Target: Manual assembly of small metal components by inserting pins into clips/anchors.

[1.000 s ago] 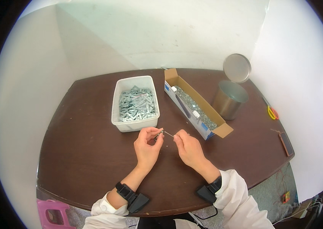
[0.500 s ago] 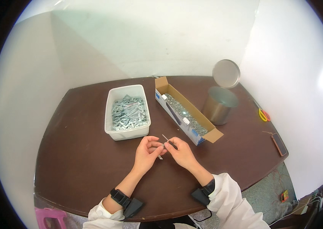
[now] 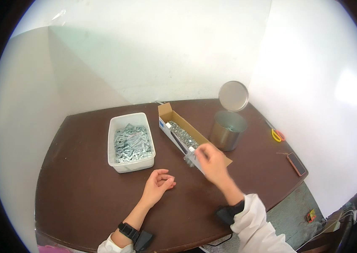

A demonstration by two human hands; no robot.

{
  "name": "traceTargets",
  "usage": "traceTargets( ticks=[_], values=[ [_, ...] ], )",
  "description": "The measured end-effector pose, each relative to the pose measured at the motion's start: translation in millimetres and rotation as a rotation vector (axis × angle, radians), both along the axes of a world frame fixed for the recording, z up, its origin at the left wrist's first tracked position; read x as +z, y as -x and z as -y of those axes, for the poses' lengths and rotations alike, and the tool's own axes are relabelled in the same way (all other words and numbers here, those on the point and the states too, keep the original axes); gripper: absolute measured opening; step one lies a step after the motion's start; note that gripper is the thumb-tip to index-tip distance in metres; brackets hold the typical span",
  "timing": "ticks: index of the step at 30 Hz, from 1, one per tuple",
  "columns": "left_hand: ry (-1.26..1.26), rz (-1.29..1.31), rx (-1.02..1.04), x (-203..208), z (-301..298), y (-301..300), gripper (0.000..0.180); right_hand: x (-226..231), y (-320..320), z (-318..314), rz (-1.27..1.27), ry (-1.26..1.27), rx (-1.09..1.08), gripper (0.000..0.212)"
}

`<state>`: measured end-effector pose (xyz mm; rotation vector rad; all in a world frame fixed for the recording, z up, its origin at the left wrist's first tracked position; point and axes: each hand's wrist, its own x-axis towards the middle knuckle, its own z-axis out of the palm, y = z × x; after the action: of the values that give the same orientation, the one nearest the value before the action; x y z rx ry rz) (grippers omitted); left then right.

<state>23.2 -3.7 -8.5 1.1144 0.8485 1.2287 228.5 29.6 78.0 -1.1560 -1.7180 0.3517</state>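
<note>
My right hand (image 3: 213, 163) is over the near end of a long open carton (image 3: 197, 133), its fingers pinched and blurred by motion. A greyish smear shows beside its fingertips; what it is, I cannot make out. Small shiny metal parts (image 3: 183, 134) fill the carton. My left hand (image 3: 156, 187) hovers over the table, fingers loosely curled and thumb a little apart, with nothing visible in it. Just beyond it stands a white plastic tub (image 3: 134, 168) heaped with flat metal strips (image 3: 132, 143).
A round metal canister (image 3: 224, 137) stands right of the carton, its round lid (image 3: 233, 96) behind it. Yellow and red-handled scissors (image 3: 277, 135) and a phone (image 3: 296, 164) lie along the right edge of the brown table (image 3: 81, 185). White walls enclose the back and sides.
My hands have parted: the right moved right, over the carton, while the left stayed near the tub. The thin metal strips seen between my fingers earlier no longer show clearly. The view has tilted up.
</note>
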Motion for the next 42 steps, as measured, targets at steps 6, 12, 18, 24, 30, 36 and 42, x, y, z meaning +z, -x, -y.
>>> traceTargets(
  ticks=[6, 12, 18, 24, 30, 36, 42],
  values=[
    [0.040, -0.058, -0.114, -1, -1, -4, 0.032, 67, -85, -71, 0.063, -0.278, -0.285, 0.017],
    [0.032, -0.091, -0.105, -8, -1, 1, 0.029, 51, -83, -107, 0.139, -0.251, -0.423, 0.024],
    [0.027, -0.110, -0.145, -6, -6, -1, 0.026, -2, -27, -99, 0.364, -0.043, -0.121, 0.022],
    [0.043, -0.137, -0.189, -6, -3, 3, 0.017, -43, -22, -95, 0.629, 0.308, -0.107, 0.024],
    [0.036, -0.238, -0.203, -5, 0, 0, 0.013, -61, -23, -98, 0.623, 0.381, -0.188, 0.022],
    [0.027, -0.184, -0.205, 11, 1, 5, 0.013, -52, -21, -97, 0.696, 0.383, -0.099, 0.021],
    [-0.111, -0.343, 0.284, 88, -28, 43, 0.006, -64, -17, -102, 0.543, 0.376, -0.139, 0.026]
  ],
)
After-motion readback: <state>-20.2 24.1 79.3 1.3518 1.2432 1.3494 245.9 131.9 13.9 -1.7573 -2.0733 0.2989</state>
